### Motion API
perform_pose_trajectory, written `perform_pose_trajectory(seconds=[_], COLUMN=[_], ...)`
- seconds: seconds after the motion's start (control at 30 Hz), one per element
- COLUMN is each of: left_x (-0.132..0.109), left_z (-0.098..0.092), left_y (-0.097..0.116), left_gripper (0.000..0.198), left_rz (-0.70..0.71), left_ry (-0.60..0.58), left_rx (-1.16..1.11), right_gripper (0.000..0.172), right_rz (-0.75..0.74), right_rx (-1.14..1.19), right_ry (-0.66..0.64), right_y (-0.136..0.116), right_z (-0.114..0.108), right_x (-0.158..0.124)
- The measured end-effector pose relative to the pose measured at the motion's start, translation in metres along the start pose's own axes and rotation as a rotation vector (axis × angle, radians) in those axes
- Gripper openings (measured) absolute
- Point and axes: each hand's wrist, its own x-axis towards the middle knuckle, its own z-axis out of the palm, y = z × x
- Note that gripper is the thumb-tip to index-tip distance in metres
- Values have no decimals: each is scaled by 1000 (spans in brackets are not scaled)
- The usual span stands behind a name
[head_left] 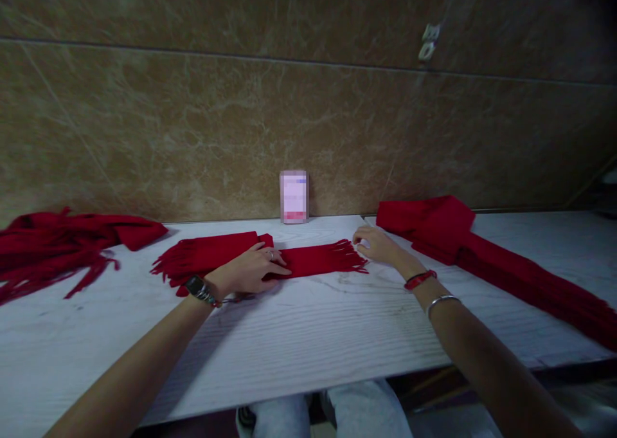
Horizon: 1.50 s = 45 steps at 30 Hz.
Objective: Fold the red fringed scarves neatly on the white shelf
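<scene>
A red fringed scarf (pixel 311 261) lies partly folded on the white table, with a thicker folded part at its left and a single strip running right. My left hand (pixel 255 269) rests on it near the middle, fingers apart and pressing down on the cloth. At the right end, beside the loose fringe, is my right hand (pixel 378 245). Its fingers are curled in towards the thumb; whether a strand of fringe is between them is too small to make out. The left palm hides part of the folded cloth.
Another red scarf (pixel 436 229) trails along the table (pixel 308 335) to the right edge. A crumpled red fringed scarf (pixel 91 232) lies at the left. A phone (pixel 294 197) leans upright on the brown marbled wall (pixel 202 136). The table's front edge is close to my legs (pixel 369 412).
</scene>
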Motion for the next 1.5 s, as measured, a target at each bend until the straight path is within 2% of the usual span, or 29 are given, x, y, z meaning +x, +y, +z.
perform_pose_trajectory(seconds=[0.07,0.1,0.2,0.27,0.33,0.4,0.47,0.57,0.67,0.73,0.87,0.9,0.97,1.03,1.1,1.17,1.23,1.3,1.37,1.5], left_x=[0,0,0,0,-1,-1,-1,0,-1,-2,-3,-4,-6,-10,-15,-21,-27,-31,-32,-30], left_z=[-1,-1,1,3,4,5,5,3,4,5,2,0,-5,-7,-5,-1,2,2,0,-8], left_y=[0,0,-2,-4,-5,-6,-5,-3,-4,-6,-8,-8,-8,-9,-12,-16,-20,-23,-23,-19], left_gripper=[32,32,33,33,32,31,30,29,31,31,30,32,39,55,73,78,68,57,57,71], left_rz=[3,6,15,20,24,32,35,30,31,37,37,25,-33,-146,-279,-361,-364,-320,-288,-273], left_ry=[0,1,0,7,21,35,45,40,34,45,64,82,139,159,111,46,13,7,1,-16], left_rx=[6,6,1,-6,-15,-21,-23,-14,-10,-19,-62,-73,-60,6,77,111,127,134,131,140], right_gripper=[17,18,15,12,12,13,12,12,11,11,12,12,12,18,30,43,49,51,52,53], right_rz=[-70,-116,-210,-194,-120,-36,-5,-133,-257,-224,25,70,77,5,-70,-137,-141,-127,-120,-131], right_rx=[91,134,185,153,98,65,94,204,219,177,139,157,202,231,233,210,166,131,111,90], right_ry=[70,59,-100,-180,-202,-181,-112,-64,-229,-305,-370,-357,-236,-31,103,-3,-166,-281,-323,-322], right_y=[-21,-32,-48,-38,-19,-4,-4,-33,-56,-51,-7,1,4,-13,-40,-67,-84,-88,-85,-78], right_z=[2,5,16,18,13,3,-7,-9,0,2,-12,-16,-21,-15,1,22,39,47,49,46], right_x=[8,12,19,14,5,-3,-5,4,11,8,-9,-11,-9,0,12,21,25,25,23,21])
